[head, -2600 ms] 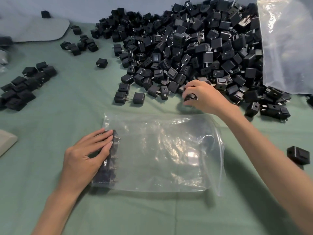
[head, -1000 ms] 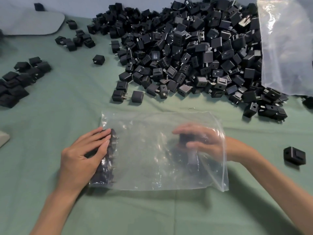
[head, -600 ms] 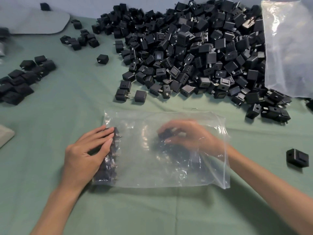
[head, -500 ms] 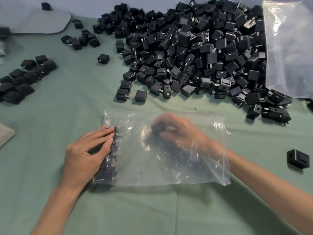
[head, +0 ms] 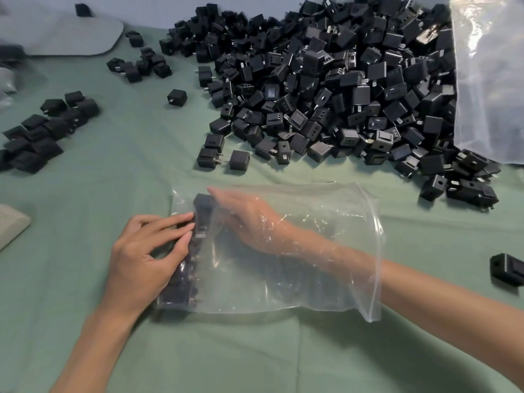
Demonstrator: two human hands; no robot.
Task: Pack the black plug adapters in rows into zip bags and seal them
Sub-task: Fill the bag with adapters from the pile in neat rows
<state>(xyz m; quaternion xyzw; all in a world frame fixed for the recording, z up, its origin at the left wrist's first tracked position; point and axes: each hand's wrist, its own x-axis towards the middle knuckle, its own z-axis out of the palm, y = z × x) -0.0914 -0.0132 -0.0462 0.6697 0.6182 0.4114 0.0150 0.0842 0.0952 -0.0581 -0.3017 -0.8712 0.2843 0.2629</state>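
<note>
A corner of a beige object (head: 11,225) is seen at the 9 o'clock edge, on the green cloth (head: 85,188). A small heap of adapters (head: 42,134) lies at 10 o'clock, and a grey pad (head: 65,35) is seen beyond it towards 11 o'clock.

The left hand (head: 141,256) is laid at 8 o'clock of centre, on the outside of the clear zip bag (head: 312,273). Its fingers are loosely bent and its fingertips are pressed on the plastic over the row of adapters (head: 181,276), which is packed along the bag's 9 o'clock edge. Nothing is gripped by this hand.

The bag lies flat on the cloth near the middle, with its mouth turned to 3 o'clock. The right hand (head: 246,217) is seen through the plastic, inside the bag. Its fingers are stretched nearly straight towards 10 o'clock, against the end adapter (head: 202,202) at the row's 12 o'clock end. Whether that adapter is pinched cannot be told.

The loose pile of black plug adapters (head: 326,89) is spread from 12 to 2 o'clock. A large clear bag (head: 490,80) is laid over its 3 o'clock side. A lone adapter (head: 507,269) lies at the 3 o'clock edge, well apart from the zip bag.
</note>
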